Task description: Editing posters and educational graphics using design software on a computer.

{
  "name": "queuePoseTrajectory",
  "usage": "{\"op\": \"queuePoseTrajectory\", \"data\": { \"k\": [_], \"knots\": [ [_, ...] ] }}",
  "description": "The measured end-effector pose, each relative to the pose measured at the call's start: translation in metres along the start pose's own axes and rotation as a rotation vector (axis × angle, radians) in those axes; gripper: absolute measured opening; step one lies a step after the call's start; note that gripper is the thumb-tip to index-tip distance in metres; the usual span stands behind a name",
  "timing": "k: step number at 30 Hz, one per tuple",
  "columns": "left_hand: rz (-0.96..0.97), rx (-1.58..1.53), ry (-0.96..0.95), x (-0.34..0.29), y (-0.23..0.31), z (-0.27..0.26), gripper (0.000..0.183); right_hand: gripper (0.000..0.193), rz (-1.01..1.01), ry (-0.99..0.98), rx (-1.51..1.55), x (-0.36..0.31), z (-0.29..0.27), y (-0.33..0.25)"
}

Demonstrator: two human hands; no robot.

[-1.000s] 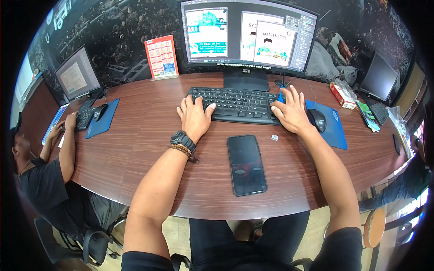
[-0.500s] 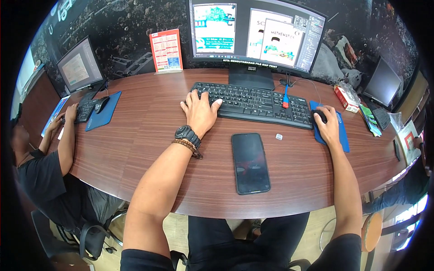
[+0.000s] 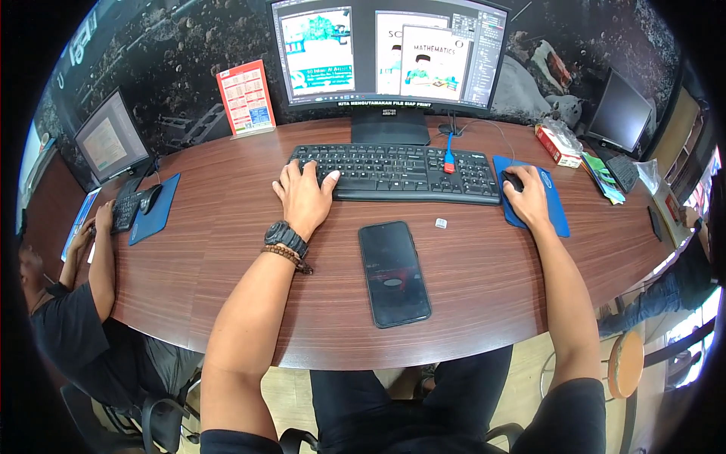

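My left hand point(image 3: 305, 198) rests on the left end of a black keyboard point(image 3: 404, 186), its fingers spread over the keys. That wrist wears a black watch point(image 3: 283, 236) and a brown bead bracelet point(image 3: 289, 259). My right hand point(image 3: 529, 200) is curled over a black mouse point(image 3: 513, 181), partly hidden under the fingers, on a blue mouse pad point(image 3: 558, 215). A blue cable with a red plug point(image 3: 449, 163) lies across the keyboard's right part. Behind it stands a monitor point(image 3: 363, 53) with illustrated page layouts on its screen. A dark phone point(image 3: 395, 274) lies between my forearms.
A small whitish cube-like piece point(image 3: 441, 223) sits above the phone. A red-and-white desk calendar point(image 3: 247, 100) stands back left, a red-and-white box point(image 3: 558, 145) back right. At left a person point(image 3: 72, 333) works at another keyboard point(image 3: 125, 213); another person point(image 3: 665, 284) is at far right.
My view has turned slightly, so the desk and everything on it sit further left in the picture. Both hands keep their places on the keyboard and the mouse.
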State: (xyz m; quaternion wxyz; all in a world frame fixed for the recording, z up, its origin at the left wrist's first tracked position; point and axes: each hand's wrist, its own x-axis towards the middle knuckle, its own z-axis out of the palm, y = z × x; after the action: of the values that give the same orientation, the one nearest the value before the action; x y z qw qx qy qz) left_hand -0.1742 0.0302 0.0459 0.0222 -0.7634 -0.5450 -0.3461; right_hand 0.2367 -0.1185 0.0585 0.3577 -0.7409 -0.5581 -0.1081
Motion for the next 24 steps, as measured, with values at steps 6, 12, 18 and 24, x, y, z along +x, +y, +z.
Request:
{"op": "queuePoseTrajectory", "data": {
  "k": [6, 12, 18, 24],
  "knots": [
    [-0.008, 0.0, 0.0, -0.0009, -0.0008, -0.0017, 0.061, 0.034, -0.01, 0.021, 0.014, -0.0008, 0.0007, -0.0024],
    [-0.002, 0.011, -0.036, -0.0002, 0.0017, -0.0046, 0.058, 0.035, -0.016, 0.003, 0.017, -0.0001, -0.0011, -0.0009],
    [-0.046, 0.016, -0.069, 0.001, 0.0038, -0.0067, 0.056, 0.034, -0.021, 0.002, 0.04, -0.001, -0.0022, -0.0025],
    [-0.039, 0.046, -0.019, 0.0005, 0.0044, -0.0046, 0.057, 0.034, -0.039, 0.0, 0.035, 0.0001, -0.0011, 0.0026]
  ]
}}
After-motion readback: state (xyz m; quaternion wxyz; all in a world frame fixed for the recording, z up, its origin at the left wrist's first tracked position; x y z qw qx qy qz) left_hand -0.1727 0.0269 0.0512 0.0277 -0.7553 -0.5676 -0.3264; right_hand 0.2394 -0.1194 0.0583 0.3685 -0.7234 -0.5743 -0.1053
